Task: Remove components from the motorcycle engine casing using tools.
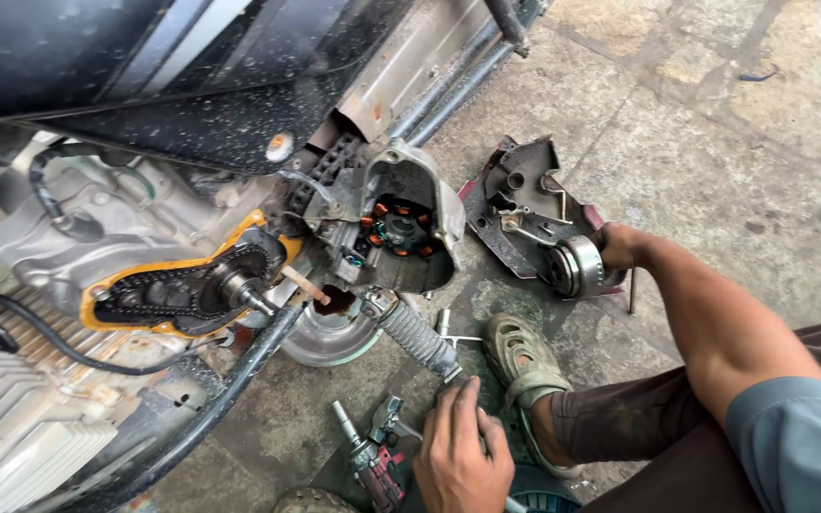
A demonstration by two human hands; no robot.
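Note:
My right hand (620, 245) reaches out to the right and grips a round metal rotor (577, 266). The rotor rests on the edge of a removed dark engine cover (515, 195) lying on the floor. My left hand (458, 451) is low in the middle, back to the camera, with fingers curled over a metal tool (513, 504). Only the tool's chrome end shows by the wrist. This hand sits just below the end of a ribbed foot lever (415, 334). The motorcycle engine (125, 228) lies open, showing a stator with copper coils (401, 231) and a chain (173, 290) in an orange-rimmed case.
A metal bowl (330, 340) sits under the engine, below a dark oily opening. A red power tool (377, 465) and a socket piece (445, 323) lie on the concrete floor. My sandalled foot (525, 366) is planted between both hands. Frame tubes (458, 76) run toward the top.

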